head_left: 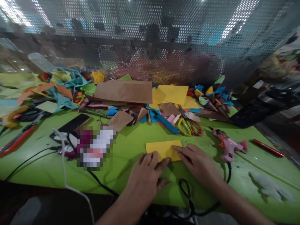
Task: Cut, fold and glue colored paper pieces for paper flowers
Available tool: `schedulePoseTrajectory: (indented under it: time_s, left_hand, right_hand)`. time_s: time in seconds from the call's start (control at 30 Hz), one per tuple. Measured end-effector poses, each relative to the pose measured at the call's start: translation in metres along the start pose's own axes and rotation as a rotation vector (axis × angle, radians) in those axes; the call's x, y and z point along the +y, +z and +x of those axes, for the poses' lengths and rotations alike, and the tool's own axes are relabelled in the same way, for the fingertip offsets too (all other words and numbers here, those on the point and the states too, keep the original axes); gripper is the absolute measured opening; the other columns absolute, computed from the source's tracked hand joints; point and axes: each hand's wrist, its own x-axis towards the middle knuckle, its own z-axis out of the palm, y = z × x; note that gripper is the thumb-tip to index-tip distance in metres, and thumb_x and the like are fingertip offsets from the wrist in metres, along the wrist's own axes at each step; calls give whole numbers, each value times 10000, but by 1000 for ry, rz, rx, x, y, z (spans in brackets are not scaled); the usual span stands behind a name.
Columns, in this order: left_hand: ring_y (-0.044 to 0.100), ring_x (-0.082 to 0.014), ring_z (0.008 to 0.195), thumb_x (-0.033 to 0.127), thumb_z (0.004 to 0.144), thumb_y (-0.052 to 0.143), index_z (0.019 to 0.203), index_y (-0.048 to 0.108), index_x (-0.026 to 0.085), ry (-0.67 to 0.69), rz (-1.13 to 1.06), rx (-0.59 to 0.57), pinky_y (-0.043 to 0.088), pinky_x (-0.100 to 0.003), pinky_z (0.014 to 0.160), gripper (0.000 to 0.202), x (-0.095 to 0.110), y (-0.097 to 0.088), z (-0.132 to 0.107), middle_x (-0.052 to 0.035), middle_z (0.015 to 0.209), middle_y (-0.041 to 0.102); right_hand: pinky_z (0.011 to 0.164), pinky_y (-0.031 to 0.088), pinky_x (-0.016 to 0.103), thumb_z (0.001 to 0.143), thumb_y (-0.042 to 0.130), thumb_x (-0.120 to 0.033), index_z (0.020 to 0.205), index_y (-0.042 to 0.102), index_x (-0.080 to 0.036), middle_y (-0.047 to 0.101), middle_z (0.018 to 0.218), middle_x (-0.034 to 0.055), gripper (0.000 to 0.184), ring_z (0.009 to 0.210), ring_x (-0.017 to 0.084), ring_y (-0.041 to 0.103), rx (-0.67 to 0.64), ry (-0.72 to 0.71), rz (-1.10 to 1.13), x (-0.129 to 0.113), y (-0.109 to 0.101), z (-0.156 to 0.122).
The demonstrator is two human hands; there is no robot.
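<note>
A small yellow paper rectangle (pixel 161 148) lies flat on the green table (pixel 131 147) in front of me. My left hand (pixel 146 175) rests palm down, its fingertips pressing the paper's lower left edge. My right hand (pixel 198 162) lies flat with its fingers on the paper's right end. Neither hand lifts the paper; both press it against the table.
A pink glue gun (pixel 228 146) lies right of my right hand, its black cord (pixel 187 193) looping near the table's front edge. Yellow and red scissors (pixel 188 125), a blue tool (pixel 166 123), brown paper (pixel 124 91), yellow sheets (pixel 172 93), paper cones (pixel 214 98) and a phone (pixel 73 123) crowd the back.
</note>
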Motion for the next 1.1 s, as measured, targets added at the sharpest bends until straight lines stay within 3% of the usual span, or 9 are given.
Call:
schedulePoseTrajectory:
  time_s: [0.1, 0.2, 0.3, 0.4, 0.5, 0.83, 1.0, 1.1]
  left_hand:
    - [517, -280, 1175, 572, 922, 486, 1418, 458, 311, -15, -17, -10, 434, -521, 1013, 561, 2, 0, -3, -93, 1329, 550]
    - [521, -284, 1177, 578, 912, 503, 1396, 482, 318, -34, -19, -13, 423, -538, 1007, 549, 4, -1, -2, -84, 1323, 563]
    - [538, -290, 1157, 546, 897, 557, 1289, 589, 271, -47, -3, -17, 413, -539, 1004, 480, 5, 0, -2, -92, 1322, 574]
    - [535, -284, 1179, 517, 923, 529, 1325, 556, 283, -47, -3, -3, 391, -552, 1009, 465, 4, -2, -4, -75, 1362, 566]
    - [514, -264, 1235, 501, 973, 430, 1411, 459, 309, -26, -16, -2, 377, -549, 1011, 479, -2, -6, -12, -39, 1423, 539]
    - [523, -274, 1245, 431, 971, 455, 1406, 486, 279, -48, 55, 80, 373, -490, 999, 462, -17, -9, -40, -31, 1429, 545]
    - [546, -265, 1207, 297, 952, 514, 1336, 544, 260, -62, -16, 75, 375, -490, 987, 387, -13, -14, -31, -45, 1361, 605]
    - [583, -245, 1108, 252, 920, 578, 1290, 563, 244, -71, -56, 18, 376, -466, 982, 370, -11, -22, -13, -62, 1207, 664]
  right_hand:
    - [708, 492, 392, 979, 460, -303, 1204, 686, -245, 638, 882, 94, 324, 829, 260, 606, 62, -36, -69, -6, -11, 0]
    - [842, 476, 471, 969, 478, -284, 1255, 653, -269, 675, 1160, 110, 335, 1036, 304, 601, 109, -121, -98, -22, -23, -5]
    - [977, 458, 457, 971, 490, -293, 1374, 541, -235, 616, 1364, 62, 411, 1198, 266, 569, -62, -268, -9, -40, -26, -16]
    - [1032, 454, 461, 960, 520, -351, 1440, 453, -211, 547, 1441, 55, 505, 1257, 248, 556, -181, -262, -8, -42, -22, -29]
    - [1032, 463, 495, 950, 518, -292, 1427, 470, -240, 539, 1442, 48, 482, 1282, 255, 546, -163, -190, -67, -29, -18, -42]
    - [976, 514, 490, 968, 477, -278, 1356, 546, -255, 636, 1339, 56, 396, 1208, 251, 614, -24, -118, -67, -16, -16, -50]
    - [875, 561, 465, 974, 456, -308, 1239, 636, -233, 728, 1180, 87, 329, 1044, 272, 698, 115, -22, -104, 2, -27, -52]
    - [910, 555, 459, 971, 458, -311, 1279, 612, -208, 678, 1269, 117, 360, 1110, 274, 666, 130, 13, -84, 12, -25, -50]
